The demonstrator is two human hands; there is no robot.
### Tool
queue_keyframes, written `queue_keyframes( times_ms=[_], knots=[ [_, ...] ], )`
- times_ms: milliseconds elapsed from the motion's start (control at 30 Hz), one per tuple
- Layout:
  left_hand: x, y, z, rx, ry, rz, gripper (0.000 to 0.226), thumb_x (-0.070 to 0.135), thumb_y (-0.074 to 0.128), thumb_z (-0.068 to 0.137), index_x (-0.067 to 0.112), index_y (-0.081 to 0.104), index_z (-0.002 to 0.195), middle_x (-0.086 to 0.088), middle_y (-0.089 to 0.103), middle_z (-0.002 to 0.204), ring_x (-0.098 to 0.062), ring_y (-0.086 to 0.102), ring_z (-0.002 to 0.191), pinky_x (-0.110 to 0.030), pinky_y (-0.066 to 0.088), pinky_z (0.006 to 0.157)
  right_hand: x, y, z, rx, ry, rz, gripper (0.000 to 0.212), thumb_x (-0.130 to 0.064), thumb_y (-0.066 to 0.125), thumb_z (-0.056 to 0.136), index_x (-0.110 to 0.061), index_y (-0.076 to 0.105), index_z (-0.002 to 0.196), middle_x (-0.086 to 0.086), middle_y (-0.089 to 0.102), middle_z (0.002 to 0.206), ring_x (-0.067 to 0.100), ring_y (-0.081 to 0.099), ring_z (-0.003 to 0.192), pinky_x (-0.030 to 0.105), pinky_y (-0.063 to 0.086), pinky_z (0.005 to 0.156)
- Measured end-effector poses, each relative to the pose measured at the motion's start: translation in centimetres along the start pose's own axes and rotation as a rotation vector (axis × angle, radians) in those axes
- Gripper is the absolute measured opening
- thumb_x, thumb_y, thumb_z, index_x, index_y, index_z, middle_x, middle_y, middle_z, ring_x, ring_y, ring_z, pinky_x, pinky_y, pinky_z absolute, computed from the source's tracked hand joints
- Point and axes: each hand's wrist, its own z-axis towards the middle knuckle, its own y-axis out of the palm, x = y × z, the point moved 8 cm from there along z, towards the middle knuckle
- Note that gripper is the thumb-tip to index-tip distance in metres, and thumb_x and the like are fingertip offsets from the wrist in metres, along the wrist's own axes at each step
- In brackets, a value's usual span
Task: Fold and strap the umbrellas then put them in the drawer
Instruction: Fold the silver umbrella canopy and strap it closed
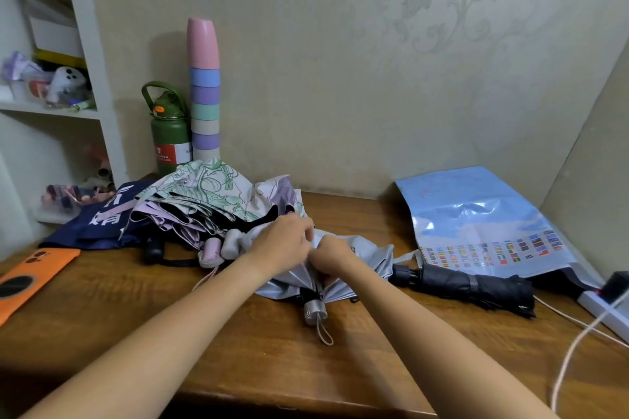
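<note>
- At the left of the wooden desk (102, 309), a heap of umbrellas waits unfolded: a navy umbrella (98, 218) lies lowest, and a floral umbrella (211, 187) with a lilac one beneath sprawls over it, canopies loose and handles pointing toward the person. By the look of it, none of these is folded or strapped yet.
- In the middle, the silver umbrella (360, 248) lies collapsed but loose on the desk, its handle and wrist loop pointing toward the person. The left hand (282, 241) pinches the silver cloth with curled fingers, and the right hand (332, 257), just beside it and touching it, grips the pleats round the shaft. The step in hand looks like gathering the canopy before strapping.
- To the right, a black umbrella (466, 286) lies rolled with its strap closed; it seems finished except for stowing.
- No drawer shows in this view, so nothing can be judged as put away; most of the task looks left to do.
- Around the work: an orange phone case (30, 272) at the left edge, a green bottle (168, 133) and a stack of pastel cups (204, 88) against the wallpapered wall, white shelves (98, 85) at far left, a glossy map sheet (476, 218) curling up at right, and a power strip (602, 306) with cables at the far right.
</note>
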Motion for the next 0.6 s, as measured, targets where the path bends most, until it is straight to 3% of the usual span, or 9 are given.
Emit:
queue_keyframes(
  times_ms=[100, 200, 233, 300, 367, 433, 467, 533, 600],
  knots=[
    [-0.8, 3.8, -0.9, -0.272, -0.148, -0.019, 0.027, 0.031, 0.049, 0.101, 0.013, 0.06, 0.119, -0.009, 0.068, 0.112, -0.03, 0.062, 0.11, -0.039, 0.051, 0.086, 0.7, -0.3, 0.5, -0.062, 0.067, 0.023, 0.023, -0.009, 0.054, 0.098, -0.006, 0.058, 0.075, 0.011, 0.073, 0.078, 0.026, 0.069, 0.066, 0.027, 0.05, 0.049],
    [-1.7, 5.1, -1.4, -0.279, -0.333, 0.005, 0.076, 0.05, 0.046, 0.104, 0.0, 0.022, 0.155, -0.021, 0.058, 0.138, -0.039, 0.056, 0.126, -0.038, 0.045, 0.088, 1.9, -0.9, 0.7, -0.06, 0.146, 0.225, 0.025, -0.009, 0.053, 0.1, -0.001, 0.071, 0.084, 0.015, 0.076, 0.077, 0.022, 0.069, 0.048, 0.019, 0.046, 0.038],
    [-1.7, 5.3, -1.5, -0.272, -0.386, 0.024, 0.091, 0.056, 0.05, 0.101, -0.002, 0.009, 0.158, -0.022, 0.053, 0.144, -0.039, 0.053, 0.13, -0.037, 0.042, 0.086, 2.2, -1.3, 0.7, -0.022, 0.159, 0.259, 0.026, -0.006, 0.051, 0.1, 0.002, 0.07, 0.085, 0.016, 0.074, 0.07, 0.023, 0.067, 0.043, 0.02, 0.046, 0.035],
    [-1.5, 5.6, -1.5, -0.26, -0.466, 0.057, 0.105, 0.055, 0.066, 0.093, -0.002, 0.003, 0.156, -0.019, 0.05, 0.147, -0.036, 0.053, 0.132, -0.036, 0.043, 0.085, 2.5, -2.2, 1.0, 0.102, 0.139, 0.223, 0.021, -0.003, 0.049, 0.095, 0.001, 0.064, 0.081, 0.015, 0.07, 0.072, 0.028, 0.067, 0.051, 0.027, 0.052, 0.043],
    [-1.5, 6.0, -1.3, -0.229, -0.547, 0.045, 0.104, 0.04, 0.079, 0.088, -0.001, 0.007, 0.15, -0.017, 0.05, 0.146, -0.033, 0.054, 0.132, -0.035, 0.048, 0.09, 2.5, -3.0, 0.5, 0.2, 0.107, 0.122, 0.016, -0.005, 0.048, 0.091, -0.007, 0.054, 0.077, 0.011, 0.061, 0.081, 0.027, 0.061, 0.068, 0.033, 0.052, 0.06],
    [-1.7, 6.5, -1.1, -0.211, -0.638, 0.003, 0.095, 0.027, 0.08, 0.086, -0.002, 0.01, 0.144, -0.016, 0.051, 0.144, -0.032, 0.054, 0.132, -0.035, 0.051, 0.093, 2.8, -2.8, 0.4, 0.186, 0.086, 0.092, 0.016, -0.009, 0.048, 0.094, -0.009, 0.05, 0.077, 0.01, 0.058, 0.082, 0.026, 0.06, 0.073, 0.034, 0.053, 0.066],
    [-1.8, 6.7, -1.2, -0.207, -0.677, -0.024, 0.091, 0.024, 0.08, 0.086, -0.002, 0.012, 0.141, -0.015, 0.052, 0.143, -0.032, 0.055, 0.131, -0.035, 0.052, 0.092, 2.9, -2.6, 0.4, 0.158, 0.07, 0.093, 0.019, -0.011, 0.047, 0.096, -0.009, 0.05, 0.077, 0.01, 0.058, 0.08, 0.025, 0.061, 0.069, 0.031, 0.054, 0.062],
    [-2.2, 6.9, -1.3, -0.179, -0.746, -0.093, 0.088, 0.022, 0.081, 0.084, -0.002, 0.016, 0.138, -0.014, 0.054, 0.141, -0.033, 0.057, 0.129, -0.036, 0.053, 0.093, 3.2, -2.2, 0.5, 0.121, 0.032, 0.092, 0.027, -0.01, 0.044, 0.096, -0.011, 0.044, 0.069, 0.008, 0.052, 0.069, 0.02, 0.052, 0.055, 0.024, 0.043, 0.048],
    [-2.7, 6.7, -1.6, -0.155, -0.812, -0.198, 0.088, 0.022, 0.083, 0.08, -0.001, 0.02, 0.137, -0.016, 0.054, 0.14, -0.035, 0.057, 0.127, -0.037, 0.054, 0.094, 3.7, -2.5, 0.8, 0.16, -0.02, 0.112, 0.027, -0.007, 0.042, 0.093, -0.009, 0.042, 0.066, 0.007, 0.047, 0.064, 0.022, 0.044, 0.057, 0.026, 0.034, 0.05]
  ],
)
